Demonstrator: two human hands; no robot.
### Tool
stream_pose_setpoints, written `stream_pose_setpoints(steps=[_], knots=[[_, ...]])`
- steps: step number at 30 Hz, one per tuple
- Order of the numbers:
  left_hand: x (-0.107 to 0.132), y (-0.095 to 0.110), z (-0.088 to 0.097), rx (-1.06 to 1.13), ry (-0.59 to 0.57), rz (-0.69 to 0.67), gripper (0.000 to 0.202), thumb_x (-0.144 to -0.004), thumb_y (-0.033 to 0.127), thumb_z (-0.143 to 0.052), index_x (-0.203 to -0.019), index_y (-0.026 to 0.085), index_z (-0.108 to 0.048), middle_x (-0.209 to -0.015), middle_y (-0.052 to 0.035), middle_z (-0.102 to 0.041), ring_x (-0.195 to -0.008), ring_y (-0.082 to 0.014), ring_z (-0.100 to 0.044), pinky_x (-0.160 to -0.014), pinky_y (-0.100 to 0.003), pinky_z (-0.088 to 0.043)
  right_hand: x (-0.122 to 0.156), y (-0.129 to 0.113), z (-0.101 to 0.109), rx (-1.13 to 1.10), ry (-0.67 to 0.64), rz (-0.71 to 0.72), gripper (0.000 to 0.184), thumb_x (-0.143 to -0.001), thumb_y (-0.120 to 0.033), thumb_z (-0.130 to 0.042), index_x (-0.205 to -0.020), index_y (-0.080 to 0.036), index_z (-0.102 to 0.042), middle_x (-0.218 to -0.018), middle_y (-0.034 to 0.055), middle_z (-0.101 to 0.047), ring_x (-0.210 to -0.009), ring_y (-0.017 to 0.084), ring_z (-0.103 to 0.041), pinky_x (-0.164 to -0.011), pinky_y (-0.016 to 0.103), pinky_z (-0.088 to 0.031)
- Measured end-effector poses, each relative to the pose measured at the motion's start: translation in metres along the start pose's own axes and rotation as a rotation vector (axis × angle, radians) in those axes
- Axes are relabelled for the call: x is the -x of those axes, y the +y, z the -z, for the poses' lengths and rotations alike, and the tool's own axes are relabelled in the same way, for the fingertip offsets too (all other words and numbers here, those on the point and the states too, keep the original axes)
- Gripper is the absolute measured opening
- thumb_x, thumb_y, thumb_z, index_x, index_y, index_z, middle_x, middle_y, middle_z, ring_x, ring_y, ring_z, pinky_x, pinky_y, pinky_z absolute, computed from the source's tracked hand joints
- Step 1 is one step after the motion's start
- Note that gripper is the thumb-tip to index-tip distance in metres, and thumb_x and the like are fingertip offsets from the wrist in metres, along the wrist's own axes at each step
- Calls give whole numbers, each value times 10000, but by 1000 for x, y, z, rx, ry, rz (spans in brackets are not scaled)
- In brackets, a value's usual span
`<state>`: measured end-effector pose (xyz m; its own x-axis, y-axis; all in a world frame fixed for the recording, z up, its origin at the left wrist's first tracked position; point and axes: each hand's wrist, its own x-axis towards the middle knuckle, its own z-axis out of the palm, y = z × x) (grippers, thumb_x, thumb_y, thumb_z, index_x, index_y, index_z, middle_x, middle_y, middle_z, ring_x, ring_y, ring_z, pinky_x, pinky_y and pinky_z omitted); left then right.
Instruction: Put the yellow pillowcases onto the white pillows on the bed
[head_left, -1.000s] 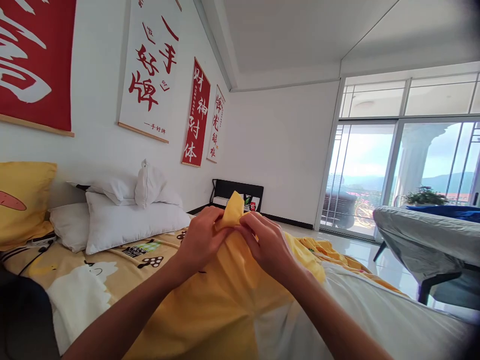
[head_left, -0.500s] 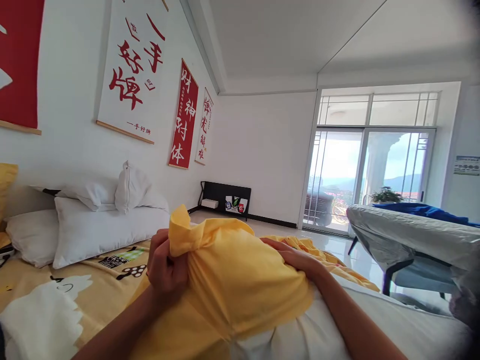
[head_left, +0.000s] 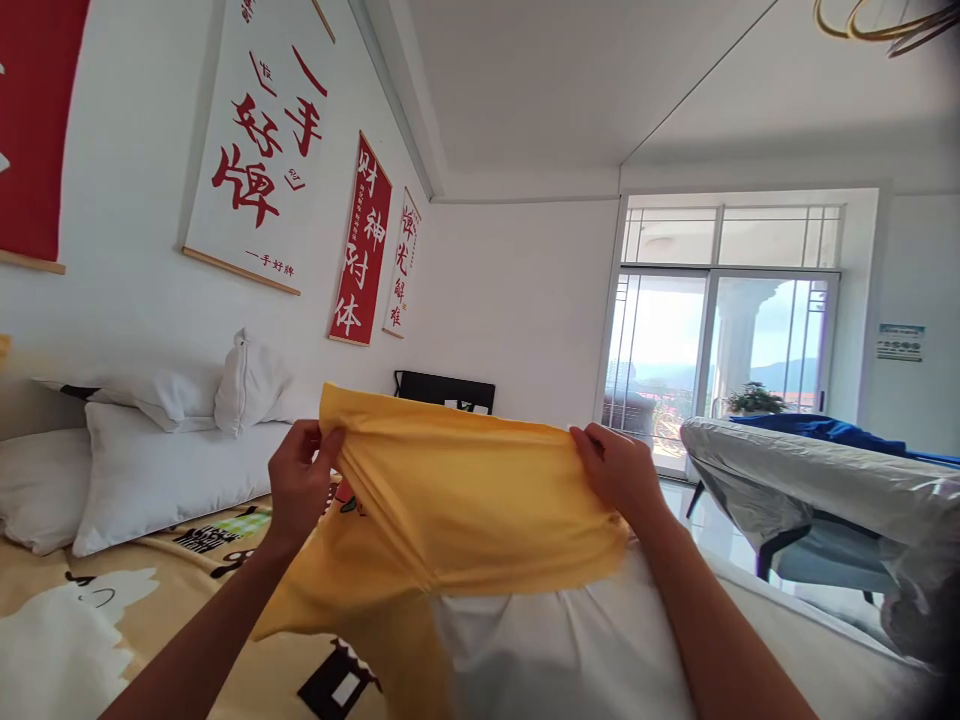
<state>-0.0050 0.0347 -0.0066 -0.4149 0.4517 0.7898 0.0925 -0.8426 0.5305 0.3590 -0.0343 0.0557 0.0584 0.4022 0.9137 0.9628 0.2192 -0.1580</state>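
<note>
A yellow pillowcase (head_left: 480, 490) is stretched between my two hands, its upper edge pulled nearly straight. My left hand (head_left: 304, 480) pinches the left corner, thumb against the cloth. At the other end, my right hand (head_left: 619, 470) has its fingers closed on the right part of that edge. Folds run from the left corner down to the middle of the cloth. Below the pillowcase, a white pillow-like piece (head_left: 555, 650) shows, partly covered by it. What lies inside the yellow cloth is hidden.
White pillows (head_left: 180, 465) lie against the wall at left, on a tan bedspread (head_left: 187, 610) with animal prints. To the right stand a plastic-covered table (head_left: 795, 460) with blue cloth (head_left: 832, 430) and a chair (head_left: 832, 555). A black rack (head_left: 442, 388) is by the far wall.
My right hand has gone from lying on the yellow cloth to gripping its edge. The bunched top is now raised and spread taut. My left hand has shifted slightly left and up.
</note>
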Motion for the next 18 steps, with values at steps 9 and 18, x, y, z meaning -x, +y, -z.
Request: stream_pose_setpoints(steps=[9, 18], knots=[[-7, -51, 1, -56, -278, 270, 426, -640, 543, -707, -743, 167, -533, -687, -4, -595, -658, -151, -547, -603, -253, -444, 29, -7, -17, -319, -485, -112, 451, -841, -579, -375, -578, -216, -322, -549, -36, -354, -544, 112, -348, -493, 247, -294], [-8, -16, 15, -41, -91, 63, 335, -719, 468, -680, -796, 183, -521, -723, 13, -550, -699, -140, -518, -634, -240, -430, 2, -7, 26, -731, -522, -507, 436, -699, -636, -603, -686, -209, -515, -656, 10, -558, -591, 155, -511, -510, 264, -393]])
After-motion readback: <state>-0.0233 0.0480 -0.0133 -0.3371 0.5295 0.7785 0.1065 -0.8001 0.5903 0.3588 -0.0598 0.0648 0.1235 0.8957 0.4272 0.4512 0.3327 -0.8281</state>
